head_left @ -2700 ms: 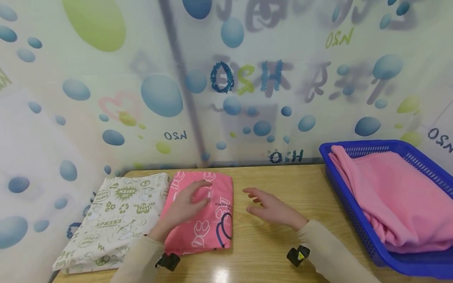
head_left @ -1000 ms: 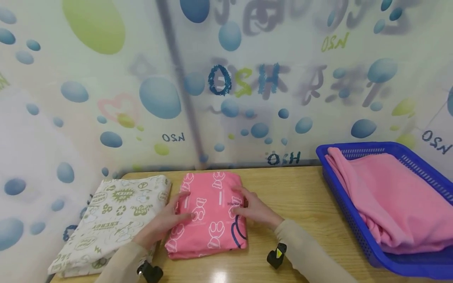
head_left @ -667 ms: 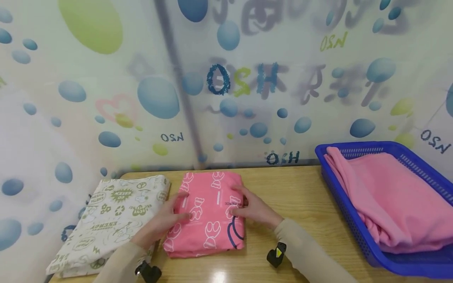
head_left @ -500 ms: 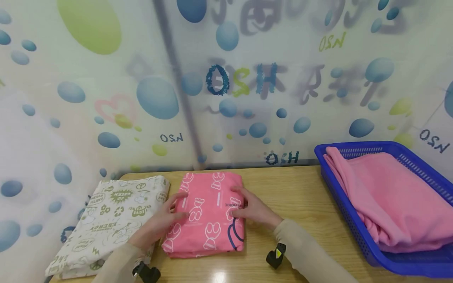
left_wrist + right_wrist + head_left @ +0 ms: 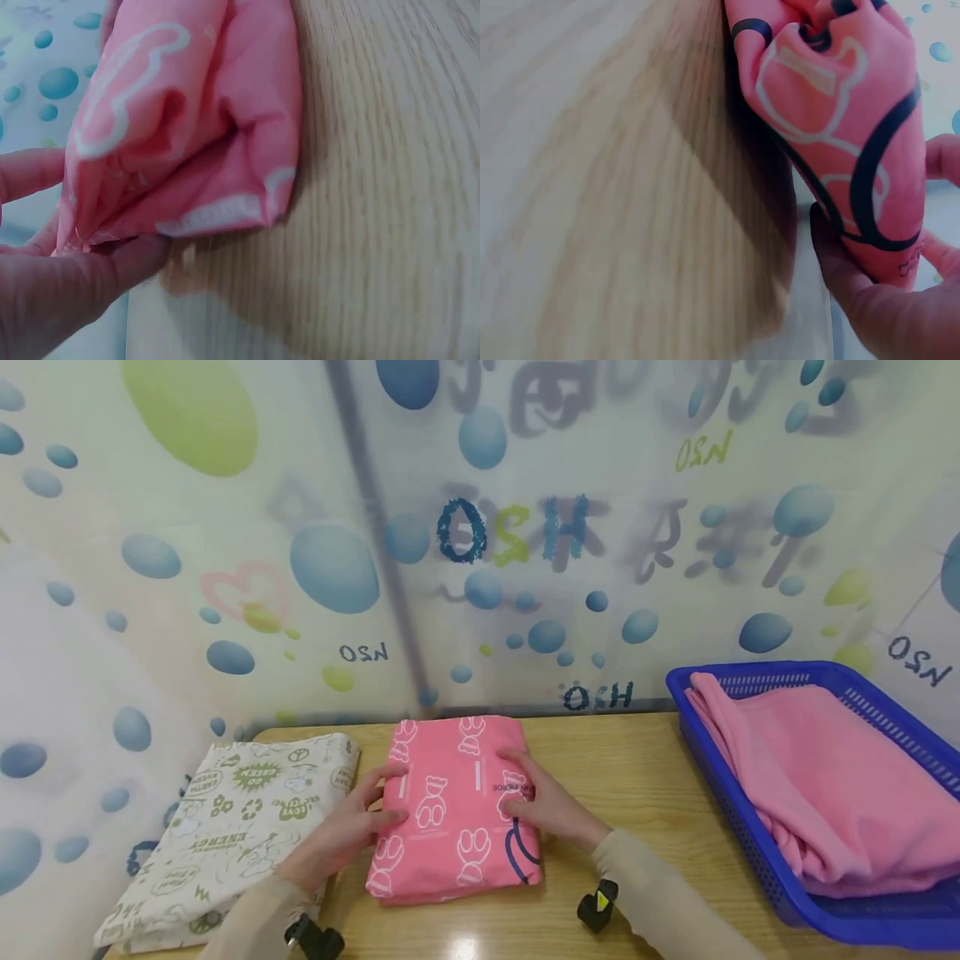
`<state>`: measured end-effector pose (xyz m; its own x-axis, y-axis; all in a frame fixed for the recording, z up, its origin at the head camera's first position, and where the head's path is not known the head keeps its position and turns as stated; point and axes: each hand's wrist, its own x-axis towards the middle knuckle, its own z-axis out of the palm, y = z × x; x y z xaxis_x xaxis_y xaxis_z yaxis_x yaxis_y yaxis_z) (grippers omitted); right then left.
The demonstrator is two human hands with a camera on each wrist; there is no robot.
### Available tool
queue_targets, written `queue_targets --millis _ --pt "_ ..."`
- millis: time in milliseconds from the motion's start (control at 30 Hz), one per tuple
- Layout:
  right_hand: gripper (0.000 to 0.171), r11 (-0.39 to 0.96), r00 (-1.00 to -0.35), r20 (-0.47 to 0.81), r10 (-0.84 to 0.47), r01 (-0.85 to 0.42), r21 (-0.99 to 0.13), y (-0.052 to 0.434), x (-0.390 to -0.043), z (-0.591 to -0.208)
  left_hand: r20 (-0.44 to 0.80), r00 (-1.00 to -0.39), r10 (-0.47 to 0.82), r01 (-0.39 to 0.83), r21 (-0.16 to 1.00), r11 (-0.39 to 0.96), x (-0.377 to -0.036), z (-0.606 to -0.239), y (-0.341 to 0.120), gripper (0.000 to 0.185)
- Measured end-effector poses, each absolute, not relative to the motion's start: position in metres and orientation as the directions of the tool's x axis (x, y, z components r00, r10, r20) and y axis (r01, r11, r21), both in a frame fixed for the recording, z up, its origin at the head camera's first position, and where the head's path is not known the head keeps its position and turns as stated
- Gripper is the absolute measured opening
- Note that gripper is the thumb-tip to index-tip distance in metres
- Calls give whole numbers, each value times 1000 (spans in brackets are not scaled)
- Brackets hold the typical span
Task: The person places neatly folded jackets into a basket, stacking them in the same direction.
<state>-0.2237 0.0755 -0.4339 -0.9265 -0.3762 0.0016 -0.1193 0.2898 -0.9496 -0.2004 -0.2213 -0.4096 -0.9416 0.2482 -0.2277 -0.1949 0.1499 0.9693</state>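
Observation:
A folded pink cloth [image 5: 450, 810] with white bear-like outlines and dark blue curves lies between my hands in the head view. My left hand [image 5: 348, 827] grips its left edge, thumb and fingers on opposite faces of the fold in the left wrist view. At the right edge, my right hand [image 5: 551, 802] pinches it the same way. The right wrist view shows the cloth's side [image 5: 840, 135] bunched in soft folds, its shadow falling on the wood. To the left lies a folded white cloth [image 5: 255, 818] with olive-green print, partly behind the left forearm.
A blue plastic basket [image 5: 738, 802] holding a plush pink fabric [image 5: 832, 768] stands on the right of the wooden table [image 5: 622, 752]. A pale curtain [image 5: 645, 568] with blue and green drops hangs along the table's back edge.
Both hands came onto the pink cloth from either side and took hold of its edges. It has since shifted right and a little toward the back. The white cloth and basket stay put.

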Motion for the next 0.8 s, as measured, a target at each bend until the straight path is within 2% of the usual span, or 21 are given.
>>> queue_targets --millis 200,800 --pt "74 289 -939 22 -344 -129 -949 87 -226 -433 -192 -935 299 -168 980 103 -202 -410 -212 61" --pt "65 265 -943 30 -332 -124 -956 120 -232 -433 -198 -957 210 -162 971 177 -216 -408 -183 61"
